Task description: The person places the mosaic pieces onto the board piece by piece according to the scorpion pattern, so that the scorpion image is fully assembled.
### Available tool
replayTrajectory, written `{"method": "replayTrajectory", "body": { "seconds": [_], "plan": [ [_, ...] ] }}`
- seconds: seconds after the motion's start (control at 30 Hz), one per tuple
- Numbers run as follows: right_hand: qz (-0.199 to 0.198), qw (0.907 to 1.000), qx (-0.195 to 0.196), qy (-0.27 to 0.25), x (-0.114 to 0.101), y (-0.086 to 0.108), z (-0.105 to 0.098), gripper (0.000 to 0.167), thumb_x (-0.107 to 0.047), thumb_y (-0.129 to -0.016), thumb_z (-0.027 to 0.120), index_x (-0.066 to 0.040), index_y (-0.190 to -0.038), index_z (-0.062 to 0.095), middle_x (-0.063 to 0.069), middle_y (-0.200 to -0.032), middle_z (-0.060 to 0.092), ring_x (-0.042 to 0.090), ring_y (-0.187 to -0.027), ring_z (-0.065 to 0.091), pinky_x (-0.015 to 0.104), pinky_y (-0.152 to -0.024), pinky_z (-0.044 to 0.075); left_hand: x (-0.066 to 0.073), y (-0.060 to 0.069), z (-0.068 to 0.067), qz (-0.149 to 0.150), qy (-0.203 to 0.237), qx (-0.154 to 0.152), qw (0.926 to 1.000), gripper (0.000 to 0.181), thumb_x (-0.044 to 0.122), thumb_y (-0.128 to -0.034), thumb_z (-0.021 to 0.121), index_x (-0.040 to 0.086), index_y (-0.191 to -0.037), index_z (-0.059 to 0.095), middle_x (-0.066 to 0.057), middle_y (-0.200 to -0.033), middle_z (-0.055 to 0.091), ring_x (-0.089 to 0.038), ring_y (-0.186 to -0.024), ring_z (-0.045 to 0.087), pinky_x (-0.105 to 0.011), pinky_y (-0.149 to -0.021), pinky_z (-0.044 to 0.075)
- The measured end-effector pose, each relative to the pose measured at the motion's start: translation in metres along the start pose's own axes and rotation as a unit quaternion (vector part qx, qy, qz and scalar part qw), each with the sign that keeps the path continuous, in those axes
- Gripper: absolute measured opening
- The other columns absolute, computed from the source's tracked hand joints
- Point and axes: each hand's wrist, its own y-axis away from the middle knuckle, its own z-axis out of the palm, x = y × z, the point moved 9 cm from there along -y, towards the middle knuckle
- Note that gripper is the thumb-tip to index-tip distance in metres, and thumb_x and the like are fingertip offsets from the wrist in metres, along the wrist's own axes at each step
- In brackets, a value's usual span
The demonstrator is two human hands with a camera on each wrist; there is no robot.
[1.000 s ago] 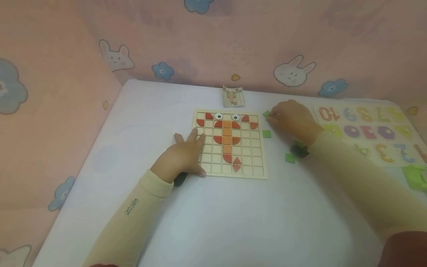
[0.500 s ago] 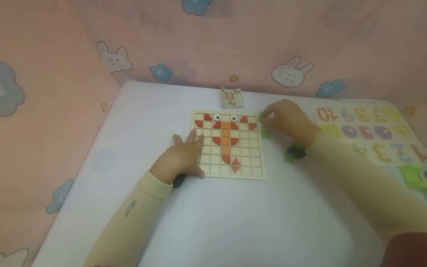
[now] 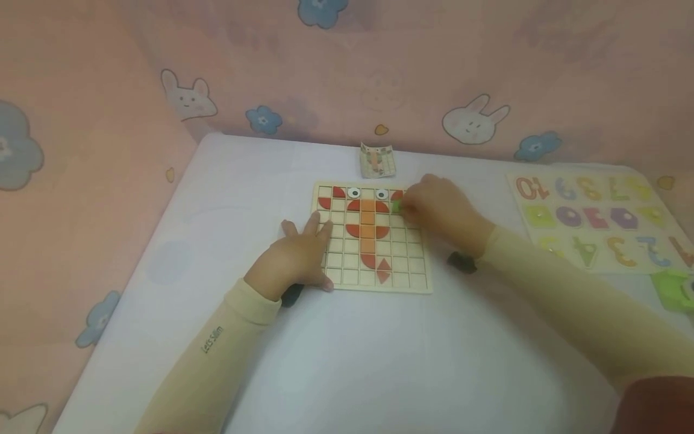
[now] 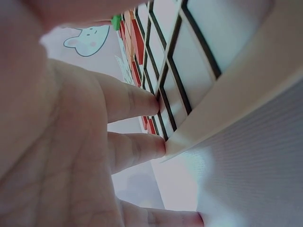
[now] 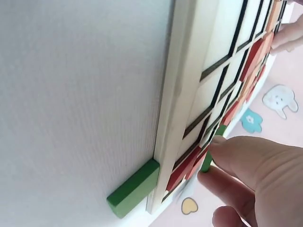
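Observation:
A wooden grid board (image 3: 401, 249) lies on the white table, holding red quarter-circle and triangular tiles, a column of orange squares (image 3: 367, 217) and two eye discs (image 3: 382, 194). My left hand (image 3: 293, 256) rests at the board's left edge with fingers spread; in the left wrist view its fingertips (image 4: 150, 105) touch the frame. Between thumb and finger, my right hand (image 3: 444, 211) pinches a small green tile (image 5: 207, 161) above the upper right cells. Another green block (image 5: 135, 188) lies on the table against the board's side; the right hand hides it in the head view.
A creased picture card (image 3: 378, 161) showing a similar figure lies behind the board. At the right lies a number puzzle board (image 3: 568, 260), with a bright green object (image 3: 672, 291) at its near side. A pink patterned wall hanging (image 3: 336, 78) borders the table's back and left.
My right hand has carried the green tile leftward from beside the board to over its upper right cells. The green squares right of the board are now covered by that hand. My left hand stays put.

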Motion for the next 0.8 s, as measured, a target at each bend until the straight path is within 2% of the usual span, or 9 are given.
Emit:
{"method": "replayTrajectory", "body": {
  "seconds": [0.17,0.4,0.6,0.8],
  "plan": [
    [-0.011,0.9997,-0.010,0.021,-0.005,-0.003,0.004,0.016,-0.012,-0.100,0.072,-0.010,-0.113,0.082,0.002,-0.089,0.072,0.027,-0.084,0.048,0.038,-0.075,0.040,0.000,0.001,0.000,-0.003,-0.002,0.000,1.0000,0.127,0.046,-0.0788,0.094,0.011,-0.171,0.014,-0.018,-0.177,-0.001,-0.067,-0.150,0.007,-0.064,-0.097,0.053],
    [-0.031,0.9947,-0.017,0.097,-0.013,-0.001,0.004,0.016,-0.011,-0.097,0.078,-0.010,-0.113,0.081,0.008,-0.103,0.074,0.030,-0.089,0.051,0.039,-0.078,0.047,-0.001,0.001,0.000,-0.002,-0.001,-0.002,1.0000,0.127,0.045,-0.0793,0.094,0.011,-0.171,0.013,-0.018,-0.177,-0.002,-0.067,-0.150,0.006,-0.064,-0.096,0.053],
    [-0.001,0.9960,-0.030,0.085,-0.011,0.003,0.006,0.022,-0.013,-0.099,0.076,-0.014,-0.120,0.082,0.010,-0.108,0.074,0.031,-0.090,0.051,0.040,-0.078,0.046,-0.001,0.001,0.000,0.000,-0.002,0.000,1.0000,0.127,0.045,-0.0793,0.094,0.010,-0.171,0.014,-0.018,-0.177,-0.001,-0.068,-0.149,0.007,-0.064,-0.095,0.053],
    [0.018,0.9970,-0.025,0.071,-0.007,0.007,0.006,0.023,-0.016,-0.102,0.073,-0.016,-0.123,0.082,0.009,-0.107,0.072,0.030,-0.091,0.051,0.041,-0.078,0.046,-0.001,-0.002,0.002,-0.004,-0.003,-0.002,1.0000,0.127,0.046,-0.0788,0.094,0.012,-0.172,0.013,-0.017,-0.177,-0.002,-0.066,-0.150,0.007,-0.064,-0.095,0.053]
  ]
}}
